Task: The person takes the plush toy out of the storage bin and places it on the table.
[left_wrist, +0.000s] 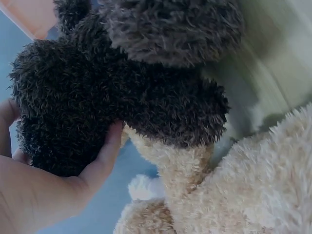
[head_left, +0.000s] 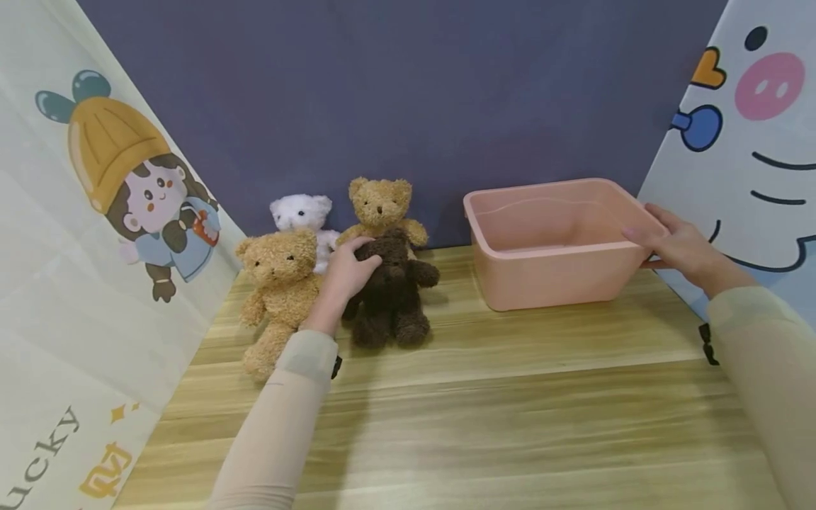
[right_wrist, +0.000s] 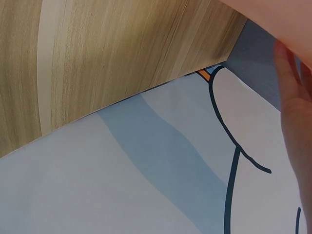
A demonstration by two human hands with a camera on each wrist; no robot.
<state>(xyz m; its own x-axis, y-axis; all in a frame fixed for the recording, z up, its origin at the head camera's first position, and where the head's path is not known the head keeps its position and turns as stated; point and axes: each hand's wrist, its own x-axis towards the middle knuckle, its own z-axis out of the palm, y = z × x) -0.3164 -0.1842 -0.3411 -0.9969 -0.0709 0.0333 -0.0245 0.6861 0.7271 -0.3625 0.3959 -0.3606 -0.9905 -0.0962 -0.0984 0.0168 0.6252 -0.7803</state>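
In the head view my left hand point(head_left: 351, 273) grips the head of a dark brown teddy bear point(head_left: 395, 312), which sits facing the front of the table. The left wrist view shows thumb and fingers curled round the dark fur point(left_wrist: 63, 107). At the right, my right hand point(head_left: 682, 244) holds the right rim of a pink plastic bin point(head_left: 548, 280), thumb over the edge and fingers beneath it. A golden teddy bear point(head_left: 280, 290) is left of my left wrist. Behind stand a white teddy bear point(head_left: 299, 211) and a tan teddy bear point(head_left: 380, 202).
The wooden table point(head_left: 484, 425) has a dark blue wall panel point(head_left: 414, 92) at its back. A white printed panel point(head_left: 51, 248) borders the left side, another printed panel point(head_left: 765, 184) the right. The bin stands close to the back wall.
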